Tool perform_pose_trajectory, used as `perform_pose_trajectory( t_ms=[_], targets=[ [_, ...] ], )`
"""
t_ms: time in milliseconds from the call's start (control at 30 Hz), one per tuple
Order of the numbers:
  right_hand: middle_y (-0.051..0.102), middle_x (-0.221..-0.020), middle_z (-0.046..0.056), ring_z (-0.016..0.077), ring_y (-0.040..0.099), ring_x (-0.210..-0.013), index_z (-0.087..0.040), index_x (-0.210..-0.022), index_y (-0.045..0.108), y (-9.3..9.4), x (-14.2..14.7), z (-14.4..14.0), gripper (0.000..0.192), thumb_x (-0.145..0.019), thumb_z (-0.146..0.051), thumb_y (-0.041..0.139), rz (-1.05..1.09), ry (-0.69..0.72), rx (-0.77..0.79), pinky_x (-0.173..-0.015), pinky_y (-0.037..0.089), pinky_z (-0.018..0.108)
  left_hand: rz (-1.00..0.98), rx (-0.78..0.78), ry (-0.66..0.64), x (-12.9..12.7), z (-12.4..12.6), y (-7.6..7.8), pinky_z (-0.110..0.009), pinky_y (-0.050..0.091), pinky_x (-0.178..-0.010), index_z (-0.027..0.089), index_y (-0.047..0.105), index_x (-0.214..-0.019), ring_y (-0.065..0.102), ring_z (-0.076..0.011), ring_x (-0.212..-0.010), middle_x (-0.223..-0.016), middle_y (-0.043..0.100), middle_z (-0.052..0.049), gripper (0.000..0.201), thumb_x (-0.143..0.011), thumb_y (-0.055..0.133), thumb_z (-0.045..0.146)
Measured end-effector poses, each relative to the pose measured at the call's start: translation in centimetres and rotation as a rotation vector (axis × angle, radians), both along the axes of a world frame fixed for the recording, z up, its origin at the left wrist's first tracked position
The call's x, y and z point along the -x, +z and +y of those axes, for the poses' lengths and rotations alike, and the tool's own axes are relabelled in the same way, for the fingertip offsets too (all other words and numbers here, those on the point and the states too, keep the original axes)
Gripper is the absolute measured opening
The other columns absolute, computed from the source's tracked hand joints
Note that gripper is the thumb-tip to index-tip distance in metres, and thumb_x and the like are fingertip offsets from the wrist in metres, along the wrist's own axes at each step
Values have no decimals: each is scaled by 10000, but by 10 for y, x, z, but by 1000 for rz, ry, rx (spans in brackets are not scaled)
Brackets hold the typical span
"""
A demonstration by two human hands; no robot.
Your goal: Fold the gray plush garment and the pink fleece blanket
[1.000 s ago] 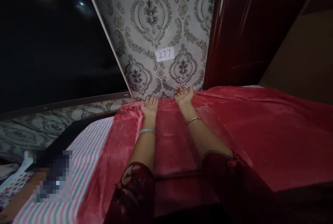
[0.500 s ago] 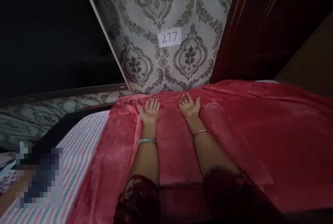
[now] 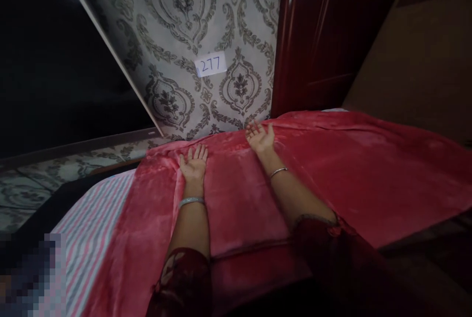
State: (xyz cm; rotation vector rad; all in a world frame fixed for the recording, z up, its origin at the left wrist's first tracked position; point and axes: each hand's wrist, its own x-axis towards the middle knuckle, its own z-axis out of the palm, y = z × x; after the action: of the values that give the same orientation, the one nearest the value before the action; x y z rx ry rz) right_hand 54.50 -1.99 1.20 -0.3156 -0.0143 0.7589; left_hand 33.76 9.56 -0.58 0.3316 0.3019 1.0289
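Note:
Both my hands are palm up with nothing in them. My left hand (image 3: 193,163), fingers spread, is over the left part of a red plush blanket (image 3: 236,199), near its far edge. My right hand (image 3: 260,138) is farther out, at the blanket's far edge by the wall, its fingers apart and a little blurred. I cannot tell whether the backs of the hands touch the cloth. A wide pale bangle (image 3: 191,201) circles my left wrist, and a thin bangle (image 3: 279,171) my right.
Patterned wallpaper (image 3: 206,32) rises behind the blanket, with a paper label (image 3: 210,64) reading 277. A large dark screen (image 3: 55,61) stands left, a dark red wooden panel (image 3: 313,37) right. A striped sheet (image 3: 92,218) shows at left; a blurred-out patch covers the lower left corner.
The view has swung to the right, so the wall and label sit farther left. My right hand has lifted and moved away from my left hand. Both hands stay palm up.

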Motion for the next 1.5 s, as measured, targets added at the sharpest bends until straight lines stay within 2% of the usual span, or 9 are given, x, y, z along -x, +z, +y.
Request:
perform_pose_trajectory(
  t_ms=[133,367,600,733,900,1033,1167,1300,1500],
  targets=[
    [644,-881,48,161,622,-761,-231,-973,607,-18,-15,-20,517,-1017,-605,252,79,-53,89,-610,550,270,24,-10,2,-1,1,-1,-454,543,-1021,201,369,-1464,534,-282,-1373,-1521,470,-221,538,-1001,374,474],
    [668,-964,82,187,634,-830,-221,-1063,634,-40,-20,-22,567,-993,-662,285,7,20,-45,-655,573,309,63,-61,0,4,7,-5,-464,548,-1013,232,368,-1481,562,-275,-1347,-1493,515,-198,543,-1001,353,485],
    [676,-946,83,192,635,-831,-221,-1034,633,-39,-20,-20,543,-1010,-624,269,-4,12,-49,-639,577,320,59,-8,-24,4,8,1,-455,576,-966,220,382,-1452,565,-280,-1344,-1513,488,-220,490,-1013,317,428],
    [663,-898,74,188,634,-787,-220,-1011,621,-27,-22,-22,520,-1016,-611,278,21,16,23,-628,574,313,82,1,-16,2,2,4,-433,590,-948,215,419,-1423,555,-279,-1354,-1511,485,-215,469,-1012,343,426],
    [662,-903,80,188,643,-786,-206,-1014,613,-9,-40,-35,515,-1011,-612,296,-9,-5,45,-632,576,314,195,73,-14,-6,2,21,-399,596,-947,199,449,-1429,547,-266,-1363,-1499,492,-210,459,-998,359,330],
    [660,-876,70,194,633,-778,-215,-1026,615,-15,-50,-43,519,-1009,-615,285,9,-6,117,-597,563,310,275,85,-16,-3,14,32,-413,594,-950,151,471,-1423,521,-288,-1385,-1480,503,-237,473,-998,344,314],
    [665,-922,87,199,639,-816,-206,-1065,630,-34,-53,-49,545,-1013,-614,273,-28,43,46,-630,574,322,201,44,39,12,20,20,-412,579,-981,184,460,-1414,541,-269,-1368,-1495,495,-222,463,-1018,314,373],
    [677,-967,115,210,642,-861,-186,-1121,641,-47,-56,-52,569,-1019,-607,274,-110,70,-35,-666,581,336,154,11,7,19,21,4,-457,542,-1037,199,462,-1399,551,-268,-1359,-1464,531,-217,440,-1008,366,376],
    [681,-1003,123,221,647,-879,-196,-1128,647,-51,-58,-52,560,-1013,-623,305,-116,96,-15,-665,591,352,181,-21,-21,17,22,-1,-432,544,-1026,175,579,-1156,550,-282,-1358,-1397,585,-226,304,-995,398,359]
  ],
)
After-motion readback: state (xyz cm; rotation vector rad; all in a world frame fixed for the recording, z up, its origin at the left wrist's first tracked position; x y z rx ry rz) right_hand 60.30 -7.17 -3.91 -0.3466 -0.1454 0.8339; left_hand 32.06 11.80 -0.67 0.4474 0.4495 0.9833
